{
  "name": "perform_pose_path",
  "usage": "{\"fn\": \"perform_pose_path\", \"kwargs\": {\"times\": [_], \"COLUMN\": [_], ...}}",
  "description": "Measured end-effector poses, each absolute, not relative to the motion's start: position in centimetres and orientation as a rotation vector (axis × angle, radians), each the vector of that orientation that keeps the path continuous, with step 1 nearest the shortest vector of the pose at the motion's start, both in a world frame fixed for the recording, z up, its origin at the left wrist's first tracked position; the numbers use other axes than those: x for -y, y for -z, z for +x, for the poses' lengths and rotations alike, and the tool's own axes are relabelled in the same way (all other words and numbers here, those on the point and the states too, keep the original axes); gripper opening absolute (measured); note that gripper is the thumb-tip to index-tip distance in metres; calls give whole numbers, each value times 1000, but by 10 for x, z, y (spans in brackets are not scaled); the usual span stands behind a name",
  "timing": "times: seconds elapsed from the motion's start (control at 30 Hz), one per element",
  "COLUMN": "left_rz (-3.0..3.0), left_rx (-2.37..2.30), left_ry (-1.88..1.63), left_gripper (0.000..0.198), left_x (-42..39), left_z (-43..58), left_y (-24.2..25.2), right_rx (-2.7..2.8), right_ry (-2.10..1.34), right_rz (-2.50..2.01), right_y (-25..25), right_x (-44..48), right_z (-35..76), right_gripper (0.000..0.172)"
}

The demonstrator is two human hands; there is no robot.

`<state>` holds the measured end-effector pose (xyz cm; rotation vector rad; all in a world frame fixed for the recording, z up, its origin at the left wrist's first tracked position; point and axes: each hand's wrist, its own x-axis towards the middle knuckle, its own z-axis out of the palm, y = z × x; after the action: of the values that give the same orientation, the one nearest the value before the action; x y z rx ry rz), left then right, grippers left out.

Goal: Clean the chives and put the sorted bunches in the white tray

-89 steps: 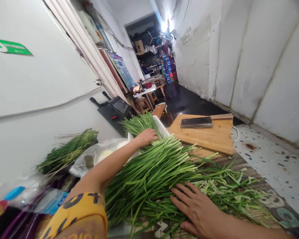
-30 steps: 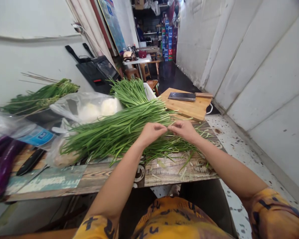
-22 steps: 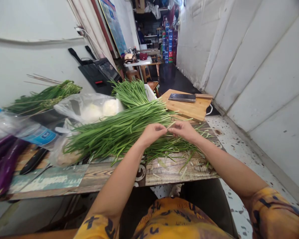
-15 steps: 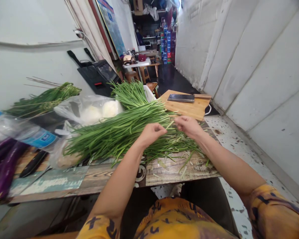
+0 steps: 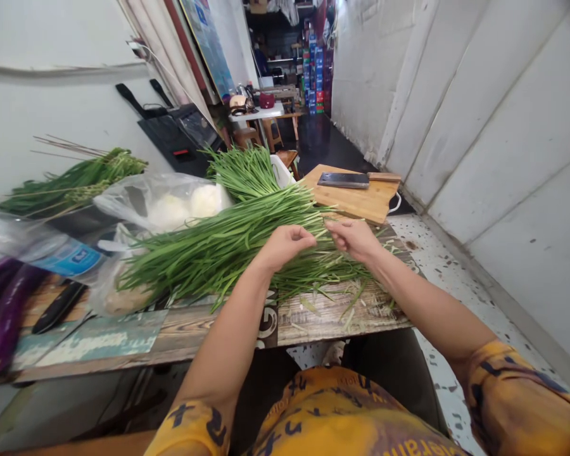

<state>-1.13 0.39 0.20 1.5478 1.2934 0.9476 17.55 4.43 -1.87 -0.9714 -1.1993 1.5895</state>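
A large heap of garlic chives (image 5: 218, 244) lies across the wooden table, leaves to the left and pale stalk ends to the right. Over the heap's right part, my left hand (image 5: 289, 246) is pinched closed on a thin chive stalk, thumb against forefinger. Just to its right, my right hand (image 5: 354, 238) is also closed, its thumb and forefinger pinching at the pale stalk ends. The small gap between the hands shows pale stalks; the exact grip points are partly hidden by my fingers. Loose trimmings (image 5: 308, 304) are scattered below my hands.
Beyond the heap, a cleaver (image 5: 344, 180) rests on a cutting board (image 5: 349, 206). More chives stand in a white basket (image 5: 282, 171). Leftward are a plastic bag (image 5: 147, 199) with white vegetables, a plastic bottle (image 5: 42, 250), eggplants (image 5: 12, 310) and a black-handled knife (image 5: 59, 308).
My right hand's fingertips have come a little left, closer to my left hand and the stalk ends. The whole view has shifted slightly.
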Motion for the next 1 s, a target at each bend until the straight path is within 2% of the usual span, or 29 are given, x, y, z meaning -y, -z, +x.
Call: {"fn": "perform_pose_path", "kwargs": {"times": [0.1,0.2,0.33,0.43,0.7,0.8,0.9,1.0], "left_rz": [1423,1281,1171,1169,1232,1369,1634,1952], "left_rx": [-1228,-1100,-948,-933,-876,-959,-1267,-1511], "left_ry": [-1051,-1189,-1338,-1462,-1568,-1523,-1463,-1151], "left_gripper": [30,35,39,39,42,42,26,16], "left_x": [-4,-3,-2,-2,4,10,17,20], "left_z": [-22,-29,-30,-31,-39,-37,-34,-28], "left_y": [-5,-11,-18,-21,-31,-36,-36,-31], "right_rx": [1178,1556,2274,2547,2486,2284,2033,1805], "right_ry": [-1455,-1196,-647,-508,-570,-756,-1008,-1198], "right_rz": [-1030,-1142,-882,-743,-762,-807,-946,-1053], "right_y": [21,26,32,37,43,40,35,32], "right_x": [-54,-53,-47,-47,-45,-43,-42,-39], "right_z": [187,190,185,184,177,174,174,173], "right_gripper": [50,48,23,16,4,8,12,15]}}
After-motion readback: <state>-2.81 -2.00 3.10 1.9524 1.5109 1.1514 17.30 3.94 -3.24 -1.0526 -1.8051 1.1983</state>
